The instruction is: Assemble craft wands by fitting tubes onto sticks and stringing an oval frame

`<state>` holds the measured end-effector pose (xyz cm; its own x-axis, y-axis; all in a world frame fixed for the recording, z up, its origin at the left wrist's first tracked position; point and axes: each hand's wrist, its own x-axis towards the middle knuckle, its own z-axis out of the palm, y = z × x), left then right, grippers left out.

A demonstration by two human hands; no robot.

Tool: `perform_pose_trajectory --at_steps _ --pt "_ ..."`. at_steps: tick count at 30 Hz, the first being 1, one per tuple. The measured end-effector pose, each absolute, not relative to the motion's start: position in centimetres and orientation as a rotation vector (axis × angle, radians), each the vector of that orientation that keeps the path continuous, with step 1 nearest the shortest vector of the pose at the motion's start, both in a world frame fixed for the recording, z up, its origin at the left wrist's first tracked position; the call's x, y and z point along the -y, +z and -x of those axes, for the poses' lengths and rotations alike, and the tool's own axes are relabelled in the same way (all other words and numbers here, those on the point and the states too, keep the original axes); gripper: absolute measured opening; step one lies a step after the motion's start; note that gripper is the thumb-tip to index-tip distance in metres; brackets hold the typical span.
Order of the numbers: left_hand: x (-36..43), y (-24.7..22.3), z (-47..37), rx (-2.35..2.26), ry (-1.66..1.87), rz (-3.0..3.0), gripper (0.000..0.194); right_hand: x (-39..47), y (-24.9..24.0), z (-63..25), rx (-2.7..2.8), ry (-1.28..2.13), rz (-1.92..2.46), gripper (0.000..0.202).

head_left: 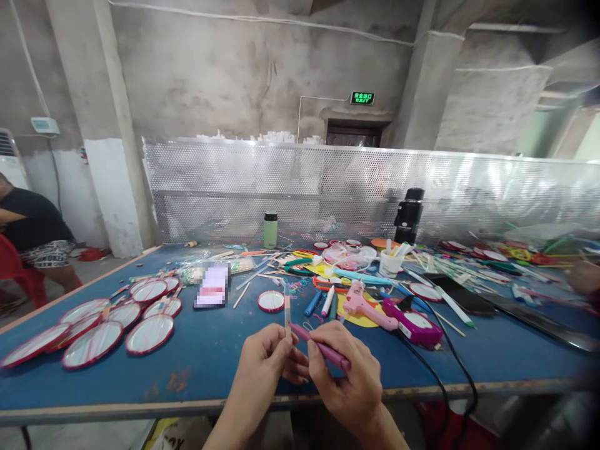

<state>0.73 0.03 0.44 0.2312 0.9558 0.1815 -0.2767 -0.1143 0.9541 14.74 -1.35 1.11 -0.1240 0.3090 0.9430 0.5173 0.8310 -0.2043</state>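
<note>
In the head view, my left hand (260, 359) pinches a thin flat craft stick (287, 309) and holds it upright above the front of the table. My right hand (351, 375) is closed around a purple-pink marker pen (330, 354), its tip at the side of the stick just above my left fingertips. Whether the tip touches the stick I cannot tell. Just beyond my hands lie a small round red-rimmed disc (270, 301), a blue marker (313, 302) and a white marker with a pink end (328, 301).
Several red-rimmed discs (150, 334) overlap on the blue table (201, 369) at left, near a phone (212, 286). To the right are a pink glue gun (368, 307), a purple device (415, 324) and black cables (434, 369). A green bottle (270, 231) stands behind. Another person (35, 219) sits far left.
</note>
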Motion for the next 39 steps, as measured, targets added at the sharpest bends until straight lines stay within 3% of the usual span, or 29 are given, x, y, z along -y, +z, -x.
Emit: perform_pose_trajectory --at_steps 39 --pt "0.3 1.3 -0.6 -0.775 1.252 -1.259 0.034 1.4 1.1 -14.4 1.765 -0.207 0.653 0.016"
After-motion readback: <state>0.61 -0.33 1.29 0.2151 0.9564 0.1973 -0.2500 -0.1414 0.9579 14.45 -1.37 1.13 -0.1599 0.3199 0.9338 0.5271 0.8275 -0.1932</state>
